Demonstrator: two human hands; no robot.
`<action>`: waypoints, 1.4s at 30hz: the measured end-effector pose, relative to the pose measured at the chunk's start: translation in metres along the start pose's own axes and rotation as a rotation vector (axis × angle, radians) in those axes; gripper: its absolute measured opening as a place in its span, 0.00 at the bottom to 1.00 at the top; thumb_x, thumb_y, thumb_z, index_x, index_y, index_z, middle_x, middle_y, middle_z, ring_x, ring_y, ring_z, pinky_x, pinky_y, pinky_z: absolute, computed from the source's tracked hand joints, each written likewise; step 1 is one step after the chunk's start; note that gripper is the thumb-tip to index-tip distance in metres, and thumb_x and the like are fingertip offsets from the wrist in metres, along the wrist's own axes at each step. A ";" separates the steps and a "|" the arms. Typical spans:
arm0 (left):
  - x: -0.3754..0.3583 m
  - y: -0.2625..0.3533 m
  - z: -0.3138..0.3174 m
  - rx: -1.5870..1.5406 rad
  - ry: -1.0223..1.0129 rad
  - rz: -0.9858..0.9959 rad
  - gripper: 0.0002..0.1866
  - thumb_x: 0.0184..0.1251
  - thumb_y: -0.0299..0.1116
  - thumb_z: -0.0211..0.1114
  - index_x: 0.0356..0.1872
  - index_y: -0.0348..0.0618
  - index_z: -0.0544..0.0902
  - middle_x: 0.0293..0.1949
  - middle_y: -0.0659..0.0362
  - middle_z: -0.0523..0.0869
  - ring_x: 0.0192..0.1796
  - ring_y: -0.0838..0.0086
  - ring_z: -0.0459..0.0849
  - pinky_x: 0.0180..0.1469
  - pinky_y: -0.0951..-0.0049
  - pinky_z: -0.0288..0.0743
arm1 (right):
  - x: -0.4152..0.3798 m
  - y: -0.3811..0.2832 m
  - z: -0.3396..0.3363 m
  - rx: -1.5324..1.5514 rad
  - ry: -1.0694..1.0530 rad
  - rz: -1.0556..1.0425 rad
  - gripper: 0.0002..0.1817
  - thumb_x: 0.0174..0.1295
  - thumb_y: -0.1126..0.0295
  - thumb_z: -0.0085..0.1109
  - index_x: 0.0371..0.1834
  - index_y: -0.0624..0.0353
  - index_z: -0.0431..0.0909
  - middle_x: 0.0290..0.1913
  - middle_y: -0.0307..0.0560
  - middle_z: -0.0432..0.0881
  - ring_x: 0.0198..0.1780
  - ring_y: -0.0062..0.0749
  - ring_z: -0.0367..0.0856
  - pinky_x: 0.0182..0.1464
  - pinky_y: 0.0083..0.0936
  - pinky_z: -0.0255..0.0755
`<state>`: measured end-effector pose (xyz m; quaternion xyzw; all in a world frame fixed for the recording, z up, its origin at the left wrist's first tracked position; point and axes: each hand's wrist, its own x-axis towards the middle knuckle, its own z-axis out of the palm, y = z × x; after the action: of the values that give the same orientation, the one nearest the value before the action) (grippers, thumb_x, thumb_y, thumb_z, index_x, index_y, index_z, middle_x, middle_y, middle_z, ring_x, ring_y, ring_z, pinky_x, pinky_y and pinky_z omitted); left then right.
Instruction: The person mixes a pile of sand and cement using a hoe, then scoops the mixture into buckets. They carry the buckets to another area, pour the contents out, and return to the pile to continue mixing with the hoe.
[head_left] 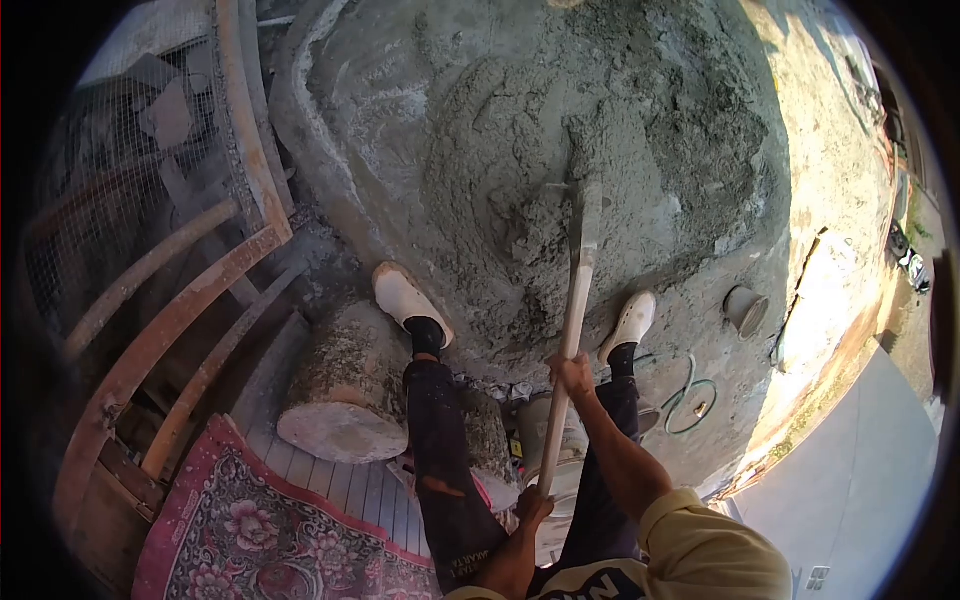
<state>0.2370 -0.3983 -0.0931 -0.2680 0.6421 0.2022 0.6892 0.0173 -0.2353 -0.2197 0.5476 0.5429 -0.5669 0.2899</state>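
Observation:
A hoe with a long wooden handle (578, 300) reaches forward from my body into a heap of wet grey mortar (500, 130). Its head (588, 205) is coated in mortar, and the blade is mostly buried or hidden. My right hand (572, 375) is wrapped round the middle of the handle. Lower down, close to my body, my left hand (533, 505) grips the handle's end. Wet mortar lies churned and lumpy around the hoe head.
My white shoes (410, 300) stand at the mortar's near edge. A cut log (345, 390), a floral rug (270, 530) and a curved wooden frame (150, 360) are at left. A small bucket (745, 312) and a green hose (690, 395) lie at right.

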 end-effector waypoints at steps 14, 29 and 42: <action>0.114 0.337 -0.218 -0.693 0.487 0.718 0.11 0.57 0.29 0.67 0.24 0.34 0.74 0.18 0.57 0.77 0.20 0.73 0.76 0.24 0.65 0.69 | 0.159 -0.311 0.087 -0.315 0.030 -0.576 0.14 0.55 0.68 0.59 0.35 0.70 0.72 0.19 0.47 0.76 0.17 0.31 0.75 0.22 0.27 0.70; -0.001 0.053 0.049 -0.262 0.167 0.428 0.17 0.50 0.29 0.65 0.41 0.32 0.80 0.31 0.40 0.84 0.40 0.48 0.85 0.43 0.55 0.77 | -0.042 0.028 -0.053 -0.043 0.053 -0.029 0.05 0.50 0.72 0.58 0.22 0.60 0.73 0.16 0.42 0.73 0.14 0.28 0.74 0.18 0.25 0.68; 0.076 0.317 -0.157 -0.007 0.372 0.580 0.16 0.51 0.32 0.70 0.41 0.35 0.84 0.35 0.41 0.86 0.40 0.49 0.86 0.43 0.54 0.81 | 0.160 -0.213 -0.080 0.157 0.300 -0.315 0.08 0.51 0.73 0.54 0.21 0.68 0.73 0.15 0.46 0.73 0.13 0.30 0.73 0.16 0.27 0.68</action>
<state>-0.0750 -0.2565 -0.2083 -0.1089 0.8054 0.3397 0.4733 -0.1920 -0.0662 -0.2906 0.5551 0.6128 -0.5580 0.0702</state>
